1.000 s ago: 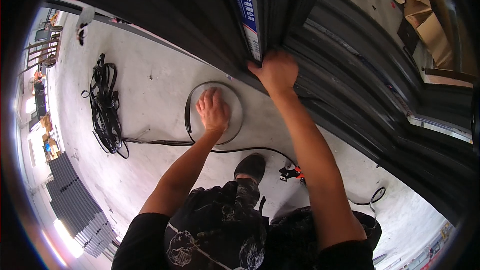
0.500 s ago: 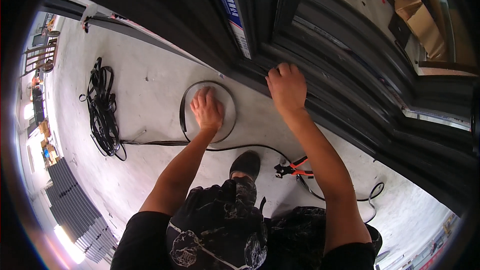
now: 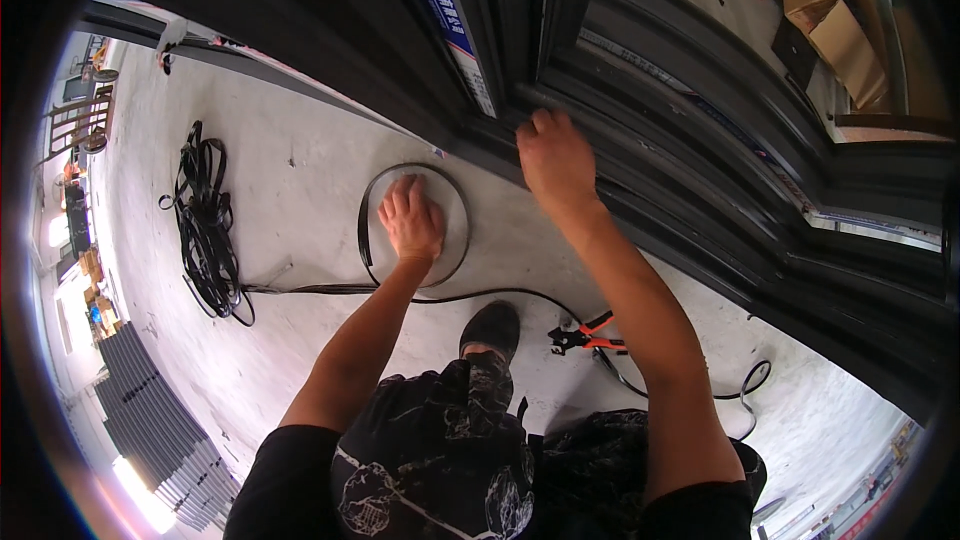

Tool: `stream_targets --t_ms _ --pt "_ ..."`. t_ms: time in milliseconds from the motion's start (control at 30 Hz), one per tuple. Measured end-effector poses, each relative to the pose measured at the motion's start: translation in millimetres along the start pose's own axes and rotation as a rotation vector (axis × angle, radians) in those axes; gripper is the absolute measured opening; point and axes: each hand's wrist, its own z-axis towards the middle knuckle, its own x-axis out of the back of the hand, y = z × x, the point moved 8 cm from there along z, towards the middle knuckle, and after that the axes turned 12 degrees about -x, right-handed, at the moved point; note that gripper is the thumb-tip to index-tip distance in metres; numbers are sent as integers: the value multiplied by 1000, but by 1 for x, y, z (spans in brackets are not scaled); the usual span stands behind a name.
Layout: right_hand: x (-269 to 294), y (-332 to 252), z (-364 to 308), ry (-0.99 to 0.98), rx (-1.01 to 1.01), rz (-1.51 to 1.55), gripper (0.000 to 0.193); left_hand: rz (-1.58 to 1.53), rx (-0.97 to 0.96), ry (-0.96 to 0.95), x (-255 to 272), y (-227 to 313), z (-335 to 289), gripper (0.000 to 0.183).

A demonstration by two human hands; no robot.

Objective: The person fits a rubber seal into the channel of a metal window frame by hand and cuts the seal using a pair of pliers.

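My left hand (image 3: 412, 218) lies flat on the floor with its fingers stretched out, inside a loop of thin black strip (image 3: 467, 240). Farther right, my right hand (image 3: 557, 162) rests against the dark grey metal frame (image 3: 660, 175), close to an inner corner. Its fingers are curled in, and whatever they pinch is hidden. From the loop, a black strip runs right across the floor, past red-handled pliers (image 3: 585, 336) that lie partly beneath my right forearm. A tangled bundle of black strip (image 3: 203, 225) sits to the left of the loop.
My shoe (image 3: 490, 330) stands on the concrete just below the loop. Through the frame's opening, folded brown cardboard (image 3: 838, 35) shows. A stack of grey ribbed lengths (image 3: 160, 420) lies at the far left, with a wooden cart (image 3: 90, 120) beyond.
My right hand has slid slightly up and to the left along the frame, toward the inner corner. The frame has shifted slightly in view; my left hand stays on the floor.
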Motion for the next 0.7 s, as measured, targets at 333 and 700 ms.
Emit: stream_targets --t_ms 333,700 --pt "-5 6 3 90 -58 65 6 1 -12 -3 -2 0 1 44" --pt "-4 0 6 154 -63 105 6 10 -7 -7 -3 2 0 45"
